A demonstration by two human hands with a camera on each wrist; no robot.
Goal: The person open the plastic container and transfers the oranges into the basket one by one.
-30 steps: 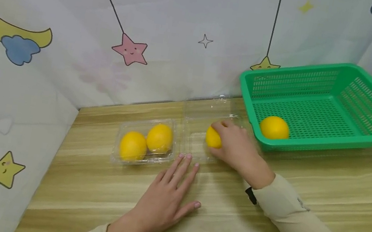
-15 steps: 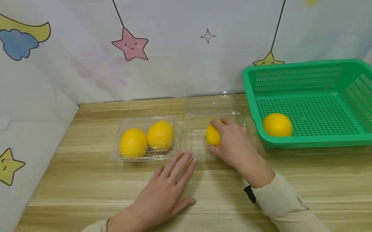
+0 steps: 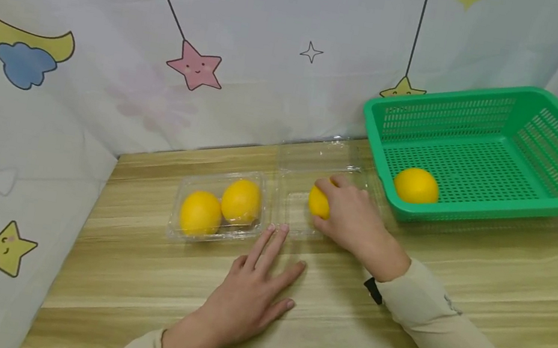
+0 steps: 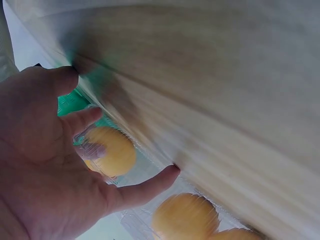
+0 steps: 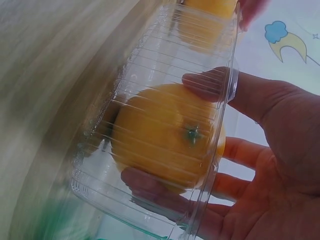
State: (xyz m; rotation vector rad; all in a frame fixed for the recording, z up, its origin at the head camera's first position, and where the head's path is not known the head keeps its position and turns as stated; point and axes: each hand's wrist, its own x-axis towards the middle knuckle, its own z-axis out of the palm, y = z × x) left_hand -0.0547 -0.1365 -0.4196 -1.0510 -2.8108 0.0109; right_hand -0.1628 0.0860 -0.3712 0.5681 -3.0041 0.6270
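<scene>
My right hand (image 3: 351, 216) grips an orange (image 3: 317, 202) from above, inside the right-hand section of clear plastic packaging (image 3: 295, 207). The right wrist view shows thumb and fingers around this orange (image 5: 165, 135), behind a ribbed transparent wall. Two more oranges (image 3: 200, 214) sit side by side in the clear section on the left (image 3: 177, 231). Whether the two sections are joined is hard to tell. My left hand (image 3: 242, 299) lies with fingers spread, two fingertips at the packaging's near edge. In the left wrist view the left hand (image 4: 50, 165) holds nothing.
At the back right stands a green plastic basket (image 3: 481, 209) with one orange (image 3: 416, 186) in its near left corner. The wooden table (image 3: 340, 342) meets a patterned cloth (image 3: 248, 90) behind and on the left.
My left hand's fingers have spread wider, with the index finger now back off the packaging edge. My right hand keeps its grip on the orange. The head view shifted slightly.
</scene>
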